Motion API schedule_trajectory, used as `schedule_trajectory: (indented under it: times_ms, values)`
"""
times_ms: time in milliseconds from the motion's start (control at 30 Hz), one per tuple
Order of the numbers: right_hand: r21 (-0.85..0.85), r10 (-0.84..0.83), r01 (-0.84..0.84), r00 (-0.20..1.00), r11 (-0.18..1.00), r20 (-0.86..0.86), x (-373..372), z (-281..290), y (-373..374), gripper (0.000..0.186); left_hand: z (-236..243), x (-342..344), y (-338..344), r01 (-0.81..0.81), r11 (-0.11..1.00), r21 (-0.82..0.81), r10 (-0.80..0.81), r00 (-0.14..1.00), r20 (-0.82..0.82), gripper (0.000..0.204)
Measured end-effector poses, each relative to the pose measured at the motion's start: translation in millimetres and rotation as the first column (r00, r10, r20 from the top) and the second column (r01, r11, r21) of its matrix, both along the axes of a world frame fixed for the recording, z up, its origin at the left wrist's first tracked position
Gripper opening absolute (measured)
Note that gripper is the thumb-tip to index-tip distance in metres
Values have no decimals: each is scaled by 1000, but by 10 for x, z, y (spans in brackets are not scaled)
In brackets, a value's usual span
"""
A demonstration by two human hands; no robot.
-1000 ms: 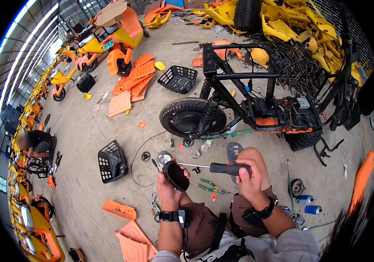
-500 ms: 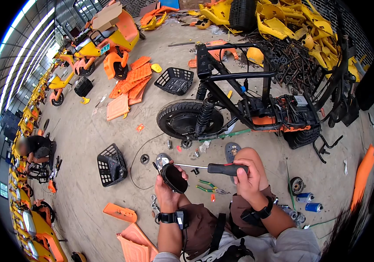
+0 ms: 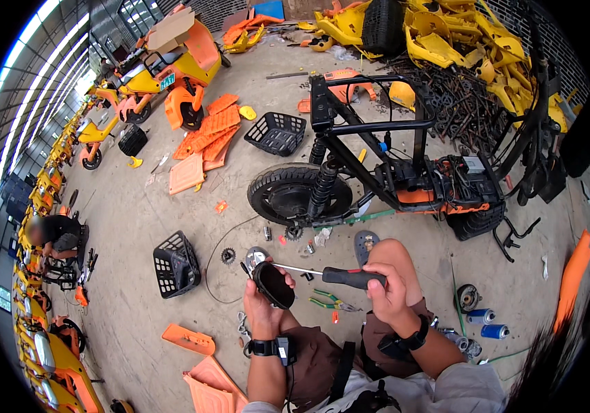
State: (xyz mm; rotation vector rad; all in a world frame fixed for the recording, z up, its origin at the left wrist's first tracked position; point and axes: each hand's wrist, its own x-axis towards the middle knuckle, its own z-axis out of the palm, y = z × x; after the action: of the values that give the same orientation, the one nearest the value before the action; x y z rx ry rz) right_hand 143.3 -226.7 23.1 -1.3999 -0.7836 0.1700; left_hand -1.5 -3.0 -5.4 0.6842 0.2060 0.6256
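My left hand (image 3: 262,308) is closed around a black oval housing (image 3: 274,285) with a small bracket at its upper left. My right hand (image 3: 389,296) grips a screwdriver (image 3: 353,277) by its black and red handle. Its long metal shaft points left to the upper edge of the housing; whether the tip touches it is unclear. Green and yellow pliers (image 3: 331,301) lie on the floor below the shaft, near small metal parts and a sprocket (image 3: 227,255).
A stripped black scooter frame (image 3: 374,131) with a wheel stands ahead. Black baskets (image 3: 174,270), orange panels (image 3: 187,172) and blue cans (image 3: 494,331) lie around me. A co-worker (image 3: 62,237) crouches at the left by a row of yellow scooters (image 3: 57,347); yellow parts (image 3: 433,43) are piled behind.
The screwdriver's handle has shifted slightly left and down with my right hand, so the shaft slopes more. My left hand still holds the housing, a little further left.
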Motion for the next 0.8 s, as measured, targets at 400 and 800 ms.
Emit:
schedule_trajectory:
  times_ms: [400, 800]
  values:
    - [-54, 31, -43, 977, 998, -210, 56, 32, 19, 29, 164, -54, -12, -57, 980, 193, 92, 980, -178, 83]
    - [-72, 39, -52, 984, 996, -176, 92, 43, 61, 39, 308, -62, -23, 32, 953, 300, 37, 974, -222, 78]
